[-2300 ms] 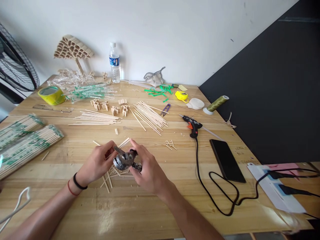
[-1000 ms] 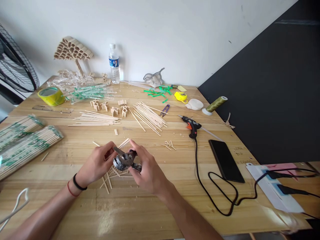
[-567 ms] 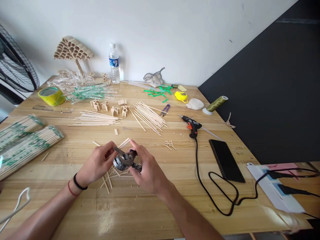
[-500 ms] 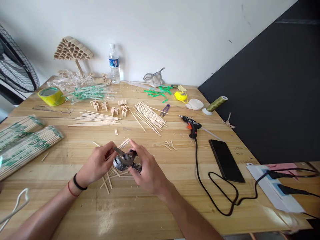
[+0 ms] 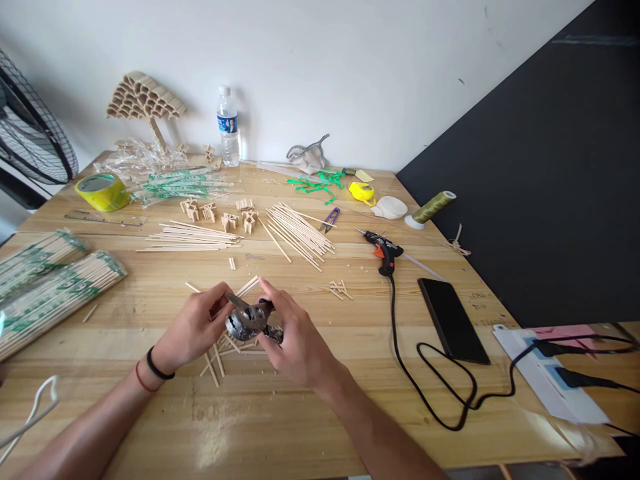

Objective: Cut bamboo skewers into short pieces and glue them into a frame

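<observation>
Lower centre of frame, over the counter: right hand with fingers wrapped round the pliers, left hand with fingers bent in at the tool's head, grip hidden, cannot tell on what; loose sticks below. Mid-frame, a fanned stick pile, glue gun to its right. Upper left, an upright bottle near the wall.

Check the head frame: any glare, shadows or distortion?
Head view: pale glare on the wooden tabletop near the bottom edge; head view: soft shadow on the wall beside the water bottle; head view: fan looks stretched at the left edge.
</observation>
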The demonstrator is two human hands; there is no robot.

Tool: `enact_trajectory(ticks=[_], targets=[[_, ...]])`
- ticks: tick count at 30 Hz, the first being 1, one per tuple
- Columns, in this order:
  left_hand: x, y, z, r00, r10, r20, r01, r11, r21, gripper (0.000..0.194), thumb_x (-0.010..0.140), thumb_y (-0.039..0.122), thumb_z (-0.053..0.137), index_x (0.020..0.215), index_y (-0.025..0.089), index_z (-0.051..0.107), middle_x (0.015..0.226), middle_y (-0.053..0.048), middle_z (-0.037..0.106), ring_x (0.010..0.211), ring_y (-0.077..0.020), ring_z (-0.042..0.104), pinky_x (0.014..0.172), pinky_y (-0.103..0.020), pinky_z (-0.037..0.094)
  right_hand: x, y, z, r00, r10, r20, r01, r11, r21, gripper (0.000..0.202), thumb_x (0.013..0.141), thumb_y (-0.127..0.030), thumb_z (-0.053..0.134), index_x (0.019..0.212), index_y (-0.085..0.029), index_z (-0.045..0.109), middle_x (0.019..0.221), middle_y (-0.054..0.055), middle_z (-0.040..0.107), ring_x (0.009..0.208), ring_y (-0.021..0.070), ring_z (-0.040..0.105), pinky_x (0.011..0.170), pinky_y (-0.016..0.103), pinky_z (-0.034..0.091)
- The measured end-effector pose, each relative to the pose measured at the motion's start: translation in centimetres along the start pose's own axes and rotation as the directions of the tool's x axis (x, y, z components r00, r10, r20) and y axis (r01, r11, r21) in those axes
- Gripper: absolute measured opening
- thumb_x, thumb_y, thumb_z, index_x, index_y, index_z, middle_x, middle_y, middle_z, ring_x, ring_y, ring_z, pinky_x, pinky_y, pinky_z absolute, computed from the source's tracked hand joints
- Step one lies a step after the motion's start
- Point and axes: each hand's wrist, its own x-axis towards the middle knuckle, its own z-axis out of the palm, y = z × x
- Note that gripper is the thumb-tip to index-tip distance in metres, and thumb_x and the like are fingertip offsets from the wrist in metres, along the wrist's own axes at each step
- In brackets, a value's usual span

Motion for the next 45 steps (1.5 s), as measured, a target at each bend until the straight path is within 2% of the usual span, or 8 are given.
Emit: enact_trajectory(ticks=[6, 17, 22, 25, 33, 45], targets=[[0.0, -0.1, 0.0, 1.0, -0.004, 0.011, 0.004, 1.0, 0.001, 0.024, 0.096, 0.037, 0.045, 0.082, 0.019, 0.054, 0.064, 0.002, 0.057, 0.056, -0.0129, 0.044, 0.055, -0.025, 0.035, -0.1, 0.0, 0.0, 1.0, 0.004, 0.003, -0.004, 1.0, 0.003, 0.079, 0.084, -0.013, 0.063, 0.157, -0.018, 0.035, 0.13, 0.015, 0.064, 0.121, 0.0293, 0.06, 0.109, 0.051, 0.05], [0.0, -0.3, 0.2, 0.998, 0.01, 0.06, -0.008, 0.999, -0.035, 0.022, 0.092, 0.036, 0.047, 0.08, 0.019, 0.052, 0.065, 0.002, 0.054, 0.058, -0.0124, 0.042, 0.057, -0.025, 0.036, -0.1, 0.0, 0.0, 1.0, -0.012, 0.026, 0.012, 1.0, -0.003, 0.077, 0.085, -0.013, 0.062, 0.157, -0.012, 0.035, 0.126, 0.017, 0.065, 0.118, 0.0302, 0.059, 0.106, 0.052, 0.051], [-0.2, -0.4, 0.7, 0.992, 0.063, 0.114, -0.051, 0.993, -0.104, 0.026, 0.089, 0.038, 0.057, 0.074, 0.021, 0.043, 0.066, 0.003, 0.054, 0.059, -0.0113, 0.041, 0.055, -0.023, 0.033, -0.1, -0.3, 0.0, 0.998, -0.036, 0.049, 0.037, 0.999, -0.023, 0.086, 0.081, -0.007, 0.064, 0.159, -0.024, 0.034, 0.124, 0.012, 0.064, 0.117, 0.0285, 0.058, 0.105, 0.05, 0.052], [-0.2, -0.4, 0.6, 0.989, 0.088, 0.117, -0.077, 0.992, -0.097, 0.028, 0.091, 0.041, 0.056, 0.076, 0.021, 0.045, 0.068, 0.003, 0.056, 0.059, -0.0115, 0.042, 0.056, -0.023, 0.034, -0.2, -0.4, 0.1, 0.998, -0.043, 0.049, 0.045, 0.998, -0.038, 0.085, 0.081, -0.007, 0.064, 0.159, -0.024, 0.034, 0.123, 0.012, 0.064, 0.116, 0.0287, 0.059, 0.104, 0.05, 0.052], [0.1, 0.0, -0.3, 1.0, 0.008, -0.03, -0.009, 1.0, -0.014, 0.022, 0.094, 0.036, 0.052, 0.083, 0.018, 0.058, 0.061, 0.002, 0.06, 0.055, -0.0123, 0.046, 0.054, -0.023, 0.037, 0.0, -0.1, 0.0, 0.998, -0.049, -0.028, 0.049, 0.999, -0.015, 0.076, 0.085, -0.012, 0.061, 0.157, -0.018, 0.036, 0.124, 0.014, 0.066, 0.113, 0.0288, 0.06, 0.103, 0.05, 0.053], [-0.2, 0.0, -0.1, 0.993, 0.016, -0.12, -0.022, 0.999, -0.05, 0.026, 0.097, 0.04, 0.055, 0.083, 0.018, 0.059, 0.06, 0.003, 0.059, 0.052, -0.0107, 0.044, 0.051, -0.022, 0.035, 0.0, -0.3, 0.0, 0.999, -0.025, -0.035, 0.025, 1.0, -0.006, 0.079, 0.085, -0.011, 0.06, 0.158, -0.021, 0.034, 0.127, 0.012, 0.065, 0.113, 0.0273, 0.061, 0.104, 0.048, 0.053]])
